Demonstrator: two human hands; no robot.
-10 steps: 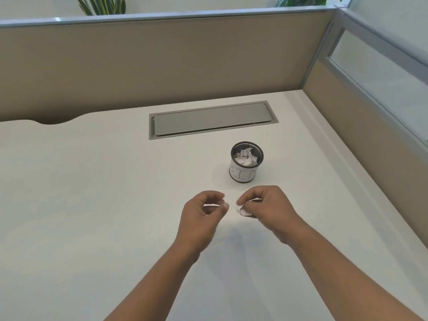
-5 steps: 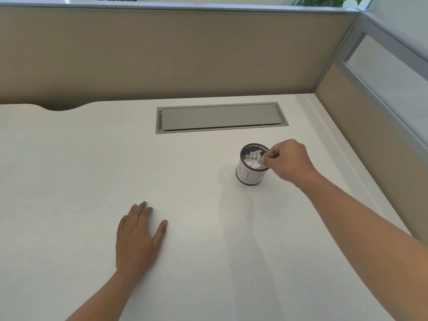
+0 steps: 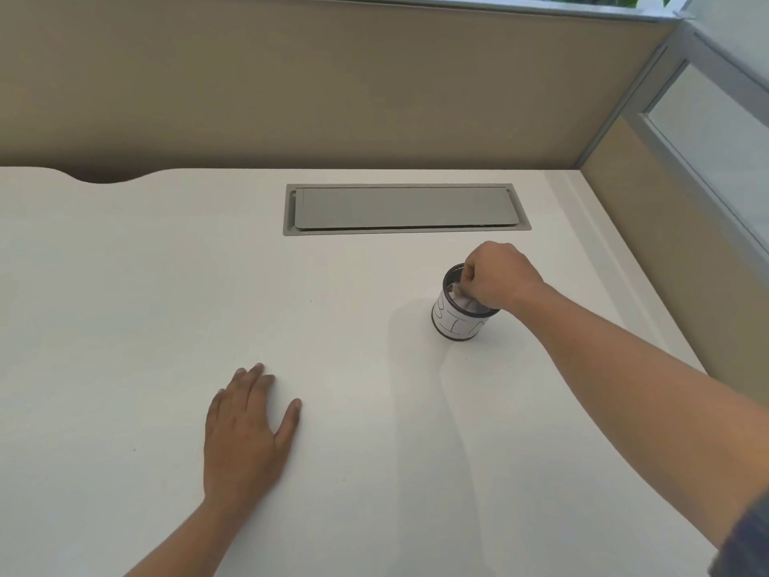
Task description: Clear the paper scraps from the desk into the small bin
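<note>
Small bin (image 3: 455, 323) stands upright, mouth up, right hand (image 3: 499, 279) over it.

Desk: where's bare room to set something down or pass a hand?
Wide bare desk left of the hatch, back to the partition. Also between left hand and bin, down to the near edge. Crowded only at the bin, with the right hand over its mouth.

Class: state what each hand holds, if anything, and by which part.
Left hand: flat on the desk, holding nothing. Right hand: curled down into the small bin; whether it pinches paper cannot be told.
</note>
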